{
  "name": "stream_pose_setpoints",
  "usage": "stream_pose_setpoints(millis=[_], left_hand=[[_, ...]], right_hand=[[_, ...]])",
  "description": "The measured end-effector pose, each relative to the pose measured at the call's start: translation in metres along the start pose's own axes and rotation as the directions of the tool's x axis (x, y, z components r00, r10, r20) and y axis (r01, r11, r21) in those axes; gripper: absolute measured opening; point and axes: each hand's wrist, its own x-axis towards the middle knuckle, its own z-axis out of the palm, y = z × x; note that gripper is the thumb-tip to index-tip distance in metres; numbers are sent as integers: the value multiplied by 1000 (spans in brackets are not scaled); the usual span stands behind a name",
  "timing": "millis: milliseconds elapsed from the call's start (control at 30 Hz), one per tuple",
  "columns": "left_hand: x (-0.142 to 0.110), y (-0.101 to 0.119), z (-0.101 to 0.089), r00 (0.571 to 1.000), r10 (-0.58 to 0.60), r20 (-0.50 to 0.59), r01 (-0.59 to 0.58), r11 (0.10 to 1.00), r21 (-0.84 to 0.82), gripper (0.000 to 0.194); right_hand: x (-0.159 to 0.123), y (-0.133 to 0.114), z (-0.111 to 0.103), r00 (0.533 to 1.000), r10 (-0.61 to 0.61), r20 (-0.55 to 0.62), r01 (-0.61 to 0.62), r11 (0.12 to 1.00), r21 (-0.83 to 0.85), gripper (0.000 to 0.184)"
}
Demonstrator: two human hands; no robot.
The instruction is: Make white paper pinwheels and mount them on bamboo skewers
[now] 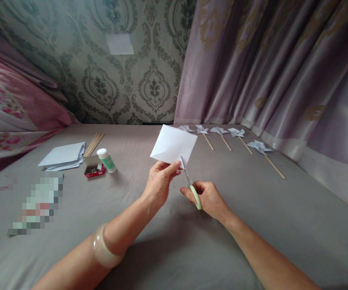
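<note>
A square sheet of white paper (pixel 174 144) is held up in front of me, tilted, with its lower edge pinched by my left hand (pixel 161 181). Faint crease lines show near its lower part. In my right hand (pixel 208 197) is a pair of scissors (pixel 195 196) with pale green handles. Their blades reach the lower right part of the paper, close to my left fingertips. How far the blades are parted I cannot make out.
Several paper pinwheels (pixel 260 147) on wooden sticks lie at the back right. On the left are stacked white paper (pixel 63 155), wooden sticks (pixel 94 144), a small red box (pixel 94 170) of little metal pieces, a white-and-green glue bottle (pixel 107 161) and a blurred packet (pixel 37 205).
</note>
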Motion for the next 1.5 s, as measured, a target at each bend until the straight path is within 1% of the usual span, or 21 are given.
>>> stream_pose_setpoints(millis=[167, 300, 1067, 1500], left_hand=[[-3, -2, 2, 999, -17, 29, 17, 1000, 5, 25], [-4, -2, 4, 999, -21, 26, 21, 1000, -5, 25], [-5, -3, 3, 998, -23, 64, 26, 998, -49, 26], [-5, -4, 2, 997, -38, 68, 42, 997, -62, 27]], right_hand=[[0, 0, -1, 1000, -21, -20, 22, 1000, 20, 45], [0, -1, -1, 999, -31, -27, 32, 999, 28, 47], [0, -1, 0, 996, -22, -83, 22, 1000, 9, 46], [0, 0, 1, 996, -30, -87, 32, 999, 11, 45]])
